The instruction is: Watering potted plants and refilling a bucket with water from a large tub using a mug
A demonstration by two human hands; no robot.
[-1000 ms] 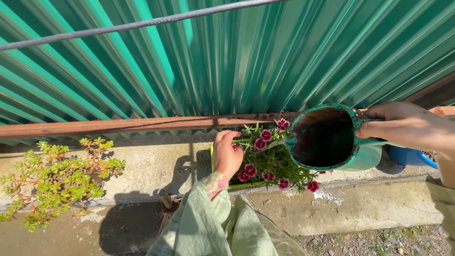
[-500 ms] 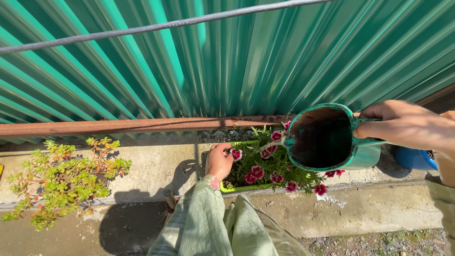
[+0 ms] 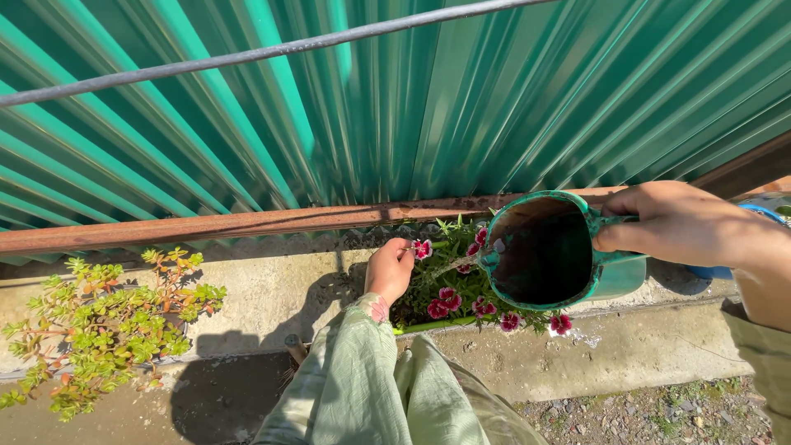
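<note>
A green enamel jug point(image 3: 550, 251), gripped by its handle in the right hand point(image 3: 671, 222), tilts over a green planter of red-and-white flowers point(image 3: 461, 284) on a concrete ledge point(image 3: 272, 292). The left hand point(image 3: 389, 268), fingers curled, touches the blooms beside a corrugated green fence point(image 3: 461, 99); a succulent point(image 3: 103, 317) sits well apart.

A single camera, worn on the person's head, looks steeply down and slightly forward, facing a green corrugated metal fence point(image 3: 461, 99) that fills the upper half of the frame. Taking the rusty horizontal rail point(image 3: 247, 221) at the fence's foot as landmark: above it, only fence panels and a thin grey bar point(image 3: 272, 51) crossing diagonally; below it, a concrete ledge point(image 3: 272, 288), then gravel at the bottom right. Both arms enter from the bottom and right edges, close to the lens, so the view sits near, probably within arm's reach of the rail. With only one view, nothing is shared with another.
</note>
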